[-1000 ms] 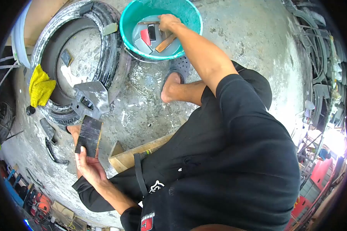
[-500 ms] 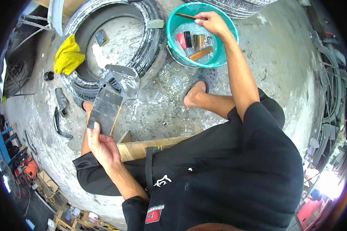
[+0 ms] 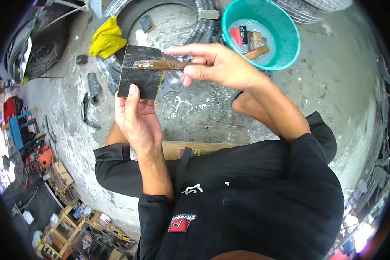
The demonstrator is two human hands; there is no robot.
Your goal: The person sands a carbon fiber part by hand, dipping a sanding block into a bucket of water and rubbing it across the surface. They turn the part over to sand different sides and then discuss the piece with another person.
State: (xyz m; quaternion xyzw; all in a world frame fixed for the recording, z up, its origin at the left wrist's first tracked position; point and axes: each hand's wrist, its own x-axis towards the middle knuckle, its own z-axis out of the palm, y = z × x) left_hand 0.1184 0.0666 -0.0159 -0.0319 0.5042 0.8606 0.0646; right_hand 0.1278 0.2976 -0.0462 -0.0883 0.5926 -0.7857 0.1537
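A dark rectangular sheet [image 3: 138, 78] with yellowish edges is pinched in my left hand [image 3: 138, 121], thumb on its face near the lower edge. My right hand [image 3: 216, 65] holds a narrow brown wooden piece [image 3: 160, 65] between thumb and fingers, lying across the front of the sheet. Whether the piece touches the sheet I cannot tell. Behind the sheet, a tire [image 3: 117, 13] lies on the floor. A teal bucket [image 3: 286, 47] at the upper right holds water, a red and black block [image 3: 237, 36] and several brown pieces.
A yellow cloth [image 3: 107, 38] hangs over the tire's left side. A small dark block [image 3: 146, 23] lies inside the tire ring. Dark curved parts [image 3: 90, 112] lie on the floor at left. More tires [image 3: 310, 8] stand behind the bucket. Wooden frames [image 3: 63, 232] and tools are at lower left.
My right hand has come from over the bucket to the sheet, bringing the brown piece. My left hand has raised the sheet. The view has shifted, and the bucket appears further right.
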